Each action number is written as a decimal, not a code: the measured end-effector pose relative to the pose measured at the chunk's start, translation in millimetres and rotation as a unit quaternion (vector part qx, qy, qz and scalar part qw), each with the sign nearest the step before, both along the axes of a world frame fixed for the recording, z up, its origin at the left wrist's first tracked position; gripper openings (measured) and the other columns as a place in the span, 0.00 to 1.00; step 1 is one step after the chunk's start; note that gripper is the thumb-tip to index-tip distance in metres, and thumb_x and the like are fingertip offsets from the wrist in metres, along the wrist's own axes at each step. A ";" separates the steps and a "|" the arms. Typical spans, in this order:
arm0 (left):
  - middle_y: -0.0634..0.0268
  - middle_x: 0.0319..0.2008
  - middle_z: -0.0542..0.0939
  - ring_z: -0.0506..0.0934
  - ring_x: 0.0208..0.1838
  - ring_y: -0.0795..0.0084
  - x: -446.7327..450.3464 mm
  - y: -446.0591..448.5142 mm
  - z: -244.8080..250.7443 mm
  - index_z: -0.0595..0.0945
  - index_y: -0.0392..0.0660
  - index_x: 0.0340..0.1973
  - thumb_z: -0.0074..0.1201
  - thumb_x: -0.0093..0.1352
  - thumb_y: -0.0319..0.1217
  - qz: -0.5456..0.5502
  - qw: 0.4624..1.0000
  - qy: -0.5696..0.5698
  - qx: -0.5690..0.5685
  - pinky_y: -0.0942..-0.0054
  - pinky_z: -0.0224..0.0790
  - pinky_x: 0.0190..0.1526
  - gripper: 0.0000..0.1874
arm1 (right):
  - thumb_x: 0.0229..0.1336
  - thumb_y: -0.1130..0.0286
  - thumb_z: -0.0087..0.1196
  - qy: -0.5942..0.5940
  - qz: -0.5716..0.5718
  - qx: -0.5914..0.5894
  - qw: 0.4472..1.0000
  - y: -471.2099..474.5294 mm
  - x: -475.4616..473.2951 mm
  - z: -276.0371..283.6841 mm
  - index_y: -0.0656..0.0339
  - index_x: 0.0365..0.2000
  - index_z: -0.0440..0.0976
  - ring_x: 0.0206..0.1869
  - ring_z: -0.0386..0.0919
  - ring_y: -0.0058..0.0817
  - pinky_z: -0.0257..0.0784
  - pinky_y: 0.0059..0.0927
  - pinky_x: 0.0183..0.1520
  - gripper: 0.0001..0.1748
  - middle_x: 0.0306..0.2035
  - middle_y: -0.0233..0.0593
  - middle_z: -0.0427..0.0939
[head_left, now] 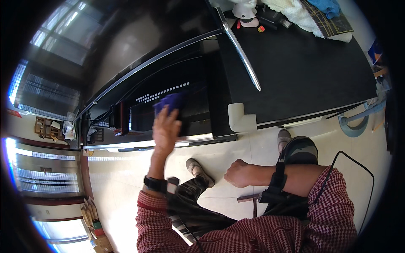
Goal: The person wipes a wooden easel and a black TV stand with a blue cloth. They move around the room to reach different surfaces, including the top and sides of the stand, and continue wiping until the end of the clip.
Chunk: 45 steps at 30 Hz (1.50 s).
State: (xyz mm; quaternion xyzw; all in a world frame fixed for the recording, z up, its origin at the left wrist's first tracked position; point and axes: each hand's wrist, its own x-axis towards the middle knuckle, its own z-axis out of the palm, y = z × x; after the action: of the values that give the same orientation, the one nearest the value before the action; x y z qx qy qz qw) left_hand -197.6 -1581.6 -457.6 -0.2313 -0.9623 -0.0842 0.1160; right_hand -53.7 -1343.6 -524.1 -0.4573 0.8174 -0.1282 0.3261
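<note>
My left hand [166, 128] presses a folded dark blue cloth [170, 102] against a glossy black surface [193, 110] of the low cabinet. The fingers are spread over the cloth's near side, and the cloth is a little blurred. A band of small white squares [163, 92] runs just beyond the cloth. My right hand [237, 173] is curled into a loose fist above the floor near my knee, away from the cabinet, with no object visible in it.
A matt black top [303, 69] to the right has a white corner guard [242, 118] and a chrome bar [240, 52]. A white figurine [245, 12] and a fluffy white cloth [291, 15] lie at its back. A dark television-like panel [142, 41] stands behind. A blue-grey curved stand [354, 123] is at right.
</note>
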 end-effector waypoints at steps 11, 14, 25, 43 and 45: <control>0.51 0.65 0.67 0.63 0.67 0.45 19.9 40.7 -19.5 0.80 0.47 0.53 0.51 0.69 0.38 -0.007 0.997 0.062 0.039 0.45 0.53 0.64 0.19 | 0.53 0.70 0.48 0.020 0.017 0.001 1.000 4.2 -1.4 -6.4 0.64 0.27 0.78 0.34 0.83 0.44 0.77 0.46 0.35 0.10 0.27 0.46 0.82; 0.49 0.67 0.63 0.61 0.69 0.46 63.4 75.0 -1.0 0.76 0.44 0.57 0.50 0.70 0.39 -0.061 0.996 -0.045 0.045 0.44 0.50 0.66 0.23 | 0.55 0.69 0.46 0.011 0.018 -0.002 1.000 3.4 -1.0 -10.4 0.64 0.27 0.78 0.34 0.82 0.45 0.77 0.47 0.35 0.12 0.28 0.47 0.82; 0.52 0.68 0.65 0.65 0.68 0.50 -82.4 61.1 22.7 0.78 0.52 0.57 0.49 0.70 0.28 -0.026 0.984 -0.119 0.132 0.56 0.53 0.69 0.20 | 0.47 0.70 0.53 0.051 0.019 0.021 0.998 3.9 0.6 1.5 0.59 0.25 0.83 0.35 0.83 0.38 0.78 0.41 0.33 0.09 0.29 0.41 0.84; 0.52 0.48 0.81 0.78 0.54 0.57 45.5 -41.3 22.3 0.82 0.44 0.44 0.42 0.65 0.13 0.097 0.978 -0.011 0.184 0.65 0.68 0.55 0.19 | 0.50 0.72 0.49 0.014 0.020 0.020 0.999 8.0 -0.7 1.6 0.65 0.29 0.79 0.36 0.82 0.46 0.77 0.45 0.37 0.10 0.30 0.48 0.82; 0.57 0.48 0.81 0.79 0.52 0.66 43.3 -49.4 33.0 0.81 0.44 0.51 0.40 0.66 0.14 0.180 0.862 -0.134 0.455 0.72 0.70 0.53 0.22 | 0.50 0.73 0.49 0.004 0.015 0.019 1.000 6.9 -1.2 -0.1 0.65 0.29 0.79 0.36 0.82 0.46 0.77 0.46 0.37 0.10 0.30 0.48 0.82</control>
State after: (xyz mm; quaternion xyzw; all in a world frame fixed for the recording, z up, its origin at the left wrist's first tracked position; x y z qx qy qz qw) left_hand -154.3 -1631.0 -424.6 0.0380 -0.8482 -0.5204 0.0914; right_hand -54.8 -1336.7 -524.2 -0.4636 0.8139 -0.1056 0.3338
